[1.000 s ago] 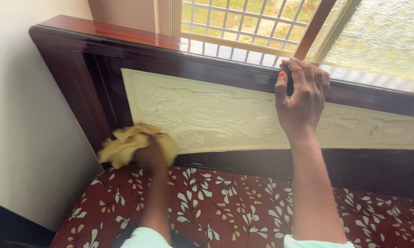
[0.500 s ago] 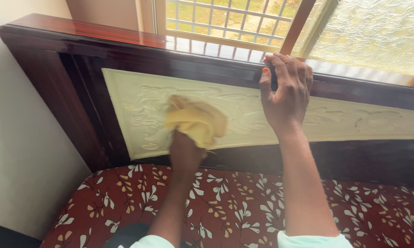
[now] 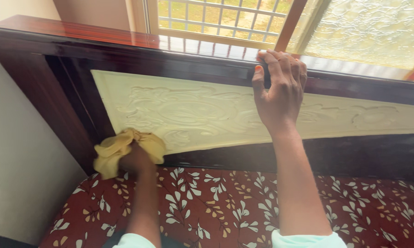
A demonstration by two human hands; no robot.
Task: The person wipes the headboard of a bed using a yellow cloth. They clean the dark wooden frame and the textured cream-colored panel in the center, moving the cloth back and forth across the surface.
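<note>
My left hand (image 3: 135,160) grips a crumpled yellow cloth (image 3: 117,149) and presses it against the lower left corner of the cream carved panel (image 3: 202,115) set in a dark wooden headboard (image 3: 69,50). My right hand (image 3: 280,89) is curled over the headboard's glossy top edge, fingers on top and thumb on the front face. Both forearms reach up from light sleeves at the bottom of the view.
A dark red mattress cover (image 3: 225,211) with a white and tan leaf print lies below the headboard. A pale wall (image 3: 18,174) stands at the left. A window (image 3: 243,18) with a grille and frosted glass is behind the headboard.
My left hand has swept the yellow cloth from the panel's middle down and left to its lower left corner. My right hand has stayed on the top edge.
</note>
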